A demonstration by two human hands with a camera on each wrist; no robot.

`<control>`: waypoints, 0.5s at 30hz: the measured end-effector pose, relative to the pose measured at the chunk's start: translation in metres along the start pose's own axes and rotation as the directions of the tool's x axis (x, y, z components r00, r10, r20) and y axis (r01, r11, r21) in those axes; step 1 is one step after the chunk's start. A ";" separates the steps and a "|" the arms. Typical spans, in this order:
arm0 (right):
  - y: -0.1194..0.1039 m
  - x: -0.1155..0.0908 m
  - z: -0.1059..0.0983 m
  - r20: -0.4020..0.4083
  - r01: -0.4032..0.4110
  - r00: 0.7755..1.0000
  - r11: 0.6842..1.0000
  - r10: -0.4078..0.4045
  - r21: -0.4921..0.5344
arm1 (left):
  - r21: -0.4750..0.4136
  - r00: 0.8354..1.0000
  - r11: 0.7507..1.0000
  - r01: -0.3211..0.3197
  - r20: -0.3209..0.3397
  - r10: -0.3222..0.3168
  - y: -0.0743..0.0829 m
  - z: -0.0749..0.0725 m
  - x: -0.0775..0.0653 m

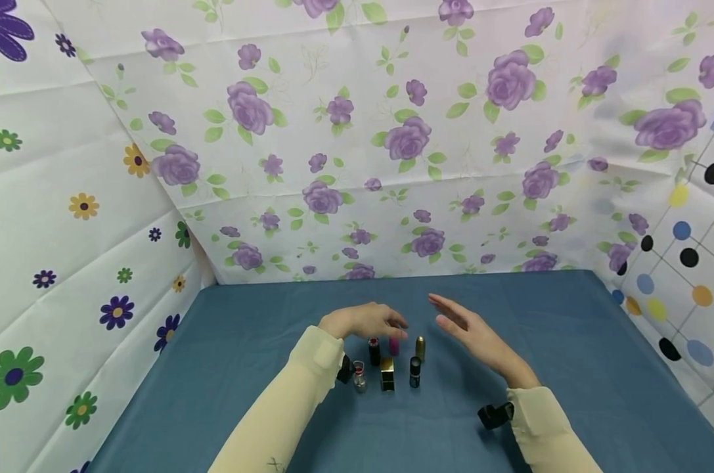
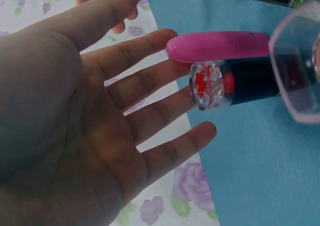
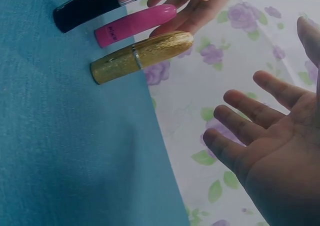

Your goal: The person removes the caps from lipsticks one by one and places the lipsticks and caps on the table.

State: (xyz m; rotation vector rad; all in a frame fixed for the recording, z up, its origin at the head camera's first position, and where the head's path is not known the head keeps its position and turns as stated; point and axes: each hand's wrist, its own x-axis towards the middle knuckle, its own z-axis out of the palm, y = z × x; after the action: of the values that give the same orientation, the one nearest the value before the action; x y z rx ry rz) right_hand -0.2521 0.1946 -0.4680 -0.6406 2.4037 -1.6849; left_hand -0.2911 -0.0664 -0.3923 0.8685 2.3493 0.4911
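Several lipstick tubes stand in a small cluster on the blue cloth in the head view. My left hand (image 1: pixel 365 322) hovers just behind and above them, fingers extended and apart in the left wrist view. Nearest to it are a pink tube (image 2: pixel 220 46) and a black tube with a faceted clear top (image 2: pixel 250 83). My right hand (image 1: pixel 475 335) is raised to the right of a gold tube (image 3: pixel 142 56), its fingers spread and its palm bare. In front stand a clear tube (image 1: pixel 360 378), a square gold-and-black tube (image 1: pixel 387 376) and a slim black tube (image 1: pixel 415 373).
The blue cloth (image 1: pixel 262 341) covers the table up to the far edge. Behind it hangs a white sheet with purple roses (image 1: pixel 406 138). Patterned sheets also line the left and right sides. A black wrist camera (image 1: pixel 495 416) sits at the right cuff.
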 end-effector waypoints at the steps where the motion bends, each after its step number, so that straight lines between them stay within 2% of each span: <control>1: 0.001 0.000 0.001 -0.002 -0.002 1.000 1.000 0.002 0.003 | 0.005 1.000 1.000 -0.004 -0.001 0.004 0.000 0.001 0.000; 15: 0.004 0.003 0.006 -0.005 0.003 1.000 1.000 -0.003 0.020 | 0.017 0.997 0.999 0.027 -0.073 -0.026 -0.001 0.005 0.004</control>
State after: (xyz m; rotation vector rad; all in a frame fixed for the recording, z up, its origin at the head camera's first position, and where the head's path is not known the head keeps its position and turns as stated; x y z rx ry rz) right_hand -0.2542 0.1890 -0.4737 -0.6380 2.3873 -1.7111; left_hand -0.2909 -0.0634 -0.3986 0.8395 2.4317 0.4992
